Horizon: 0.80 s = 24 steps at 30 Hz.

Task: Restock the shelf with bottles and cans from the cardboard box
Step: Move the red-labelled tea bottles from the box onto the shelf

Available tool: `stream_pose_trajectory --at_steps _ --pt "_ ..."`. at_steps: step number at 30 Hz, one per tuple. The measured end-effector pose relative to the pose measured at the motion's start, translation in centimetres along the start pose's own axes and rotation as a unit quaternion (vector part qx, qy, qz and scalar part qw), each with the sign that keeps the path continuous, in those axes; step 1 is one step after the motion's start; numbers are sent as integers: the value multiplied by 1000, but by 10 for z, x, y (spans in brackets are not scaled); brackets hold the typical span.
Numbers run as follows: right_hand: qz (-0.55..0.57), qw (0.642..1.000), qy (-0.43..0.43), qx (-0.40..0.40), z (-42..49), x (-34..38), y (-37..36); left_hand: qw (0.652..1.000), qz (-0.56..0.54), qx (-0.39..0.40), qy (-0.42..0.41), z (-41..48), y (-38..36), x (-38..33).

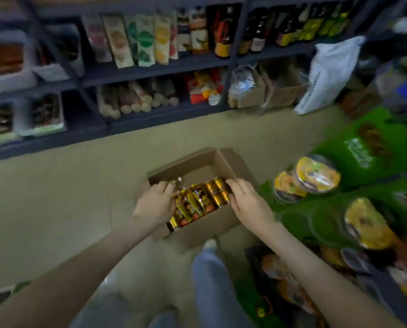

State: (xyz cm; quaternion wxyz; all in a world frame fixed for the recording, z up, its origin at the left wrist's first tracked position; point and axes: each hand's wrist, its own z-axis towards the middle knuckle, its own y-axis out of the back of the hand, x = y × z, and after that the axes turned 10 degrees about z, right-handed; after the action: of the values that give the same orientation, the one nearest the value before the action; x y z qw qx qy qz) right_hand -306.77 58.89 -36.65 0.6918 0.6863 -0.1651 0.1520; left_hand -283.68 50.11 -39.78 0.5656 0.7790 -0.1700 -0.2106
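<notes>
Here the left hand (154,204) and right hand (247,200) grip the can pack (197,202) lying in the box (188,170) on the floor (55,197), fingers curled round its 2 ends; the shelf (150,70) stands apart behind.

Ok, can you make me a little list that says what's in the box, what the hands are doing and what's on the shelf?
box: open cardboard box on the floor
inside: gold and orange cans, packed close together
left hand: grips the cans' left side
right hand: holds the cans' right end
shelf: dark, behind the box
on the shelf: bottles and pouches
</notes>
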Motion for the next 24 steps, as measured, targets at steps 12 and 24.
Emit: stream_pose_trajectory --at_steps 12,24 --pt "38 965 -18 260 167 -142 -272 963 -89 143 211 157 -265 75" --pt "66 930 -22 361 340 -263 -590 970 -69 130 192 330 -516 158"
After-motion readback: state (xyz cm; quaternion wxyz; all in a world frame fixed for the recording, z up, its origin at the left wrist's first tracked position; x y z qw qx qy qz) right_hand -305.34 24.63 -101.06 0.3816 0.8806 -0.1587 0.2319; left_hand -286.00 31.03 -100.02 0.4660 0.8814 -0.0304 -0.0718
